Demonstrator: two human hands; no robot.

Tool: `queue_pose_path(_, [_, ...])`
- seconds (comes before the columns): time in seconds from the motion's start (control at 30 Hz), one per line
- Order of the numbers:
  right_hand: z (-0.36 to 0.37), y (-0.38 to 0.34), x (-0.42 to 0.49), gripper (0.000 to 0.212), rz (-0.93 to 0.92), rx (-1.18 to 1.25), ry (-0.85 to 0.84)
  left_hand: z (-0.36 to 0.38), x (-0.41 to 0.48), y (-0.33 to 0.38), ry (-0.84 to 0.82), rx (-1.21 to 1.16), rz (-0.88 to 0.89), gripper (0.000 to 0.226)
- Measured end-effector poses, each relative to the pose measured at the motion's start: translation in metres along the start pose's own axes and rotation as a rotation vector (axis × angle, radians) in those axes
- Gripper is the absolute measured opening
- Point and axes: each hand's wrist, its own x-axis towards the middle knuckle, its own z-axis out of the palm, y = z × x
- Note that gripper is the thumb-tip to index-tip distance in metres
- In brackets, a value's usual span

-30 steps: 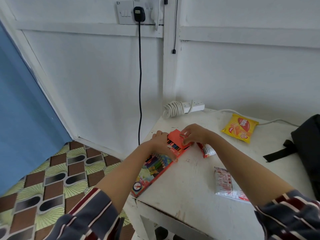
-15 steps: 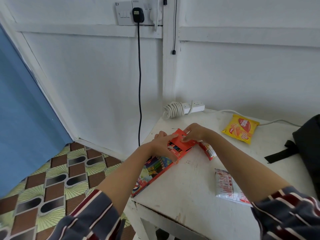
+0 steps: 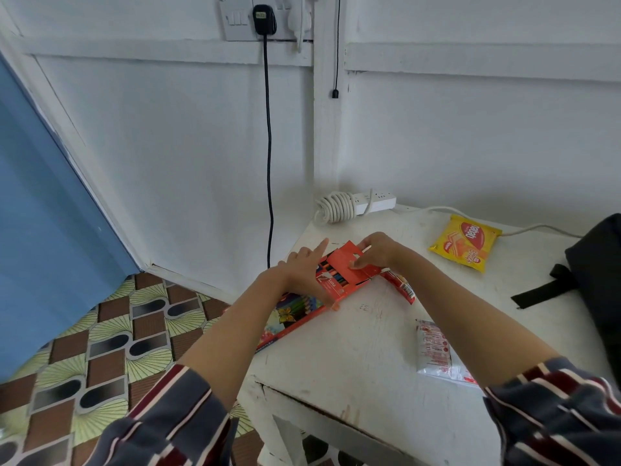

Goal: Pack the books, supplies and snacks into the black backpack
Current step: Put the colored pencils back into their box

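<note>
A red box of coloured pencils lies at the left edge of the white table, its end flap raised and pencil ends showing. My left hand rests on the box with the index finger pointing up. My right hand pinches the open flap. A red snack packet lies just right of the box. Further right are a yellow wafer packet and a clear-and-red packet. The black backpack is at the right edge, partly out of view.
A white power strip with coiled cord sits at the table's back corner. A black cable hangs down the wall from a socket. Left of the table there is patterned floor and a blue door.
My right hand has lifted the box's flap further back, and my left hand's index finger has straightened upward. The box has barely moved.
</note>
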Motion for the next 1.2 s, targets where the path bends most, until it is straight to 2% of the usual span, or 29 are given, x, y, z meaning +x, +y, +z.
queue_pose_path(0.2, [0.002,-0.001,-0.001,0.059,-0.035,0.063,0.028,0.003,-0.004,-0.001,0.073,-0.206,0.014,0.132])
queue_pose_path(0.5, [0.001,0.002,-0.010,0.062,-0.078,0.215,0.029,0.012,-0.004,-0.007,0.204,-0.342,0.073,0.126])
queue_pose_path(0.8, [0.003,-0.006,-0.019,0.060,-0.119,0.239,0.032,0.011,0.002,-0.002,0.253,-0.389,0.105,0.121])
queue_pose_path(0.97, [0.008,-0.008,-0.024,0.059,-0.119,0.399,-0.005,0.007,0.004,0.001,0.272,-0.375,0.104,0.118])
queue_pose_path(1.1, [0.006,-0.006,-0.024,0.055,-0.084,0.534,0.002,0.004,0.002,-0.009,0.212,-0.195,0.009,0.121])
queue_pose_path(1.2, [0.005,-0.001,-0.024,0.052,-0.064,0.626,-0.048,0.007,0.001,-0.015,0.160,-0.351,0.026,0.096])
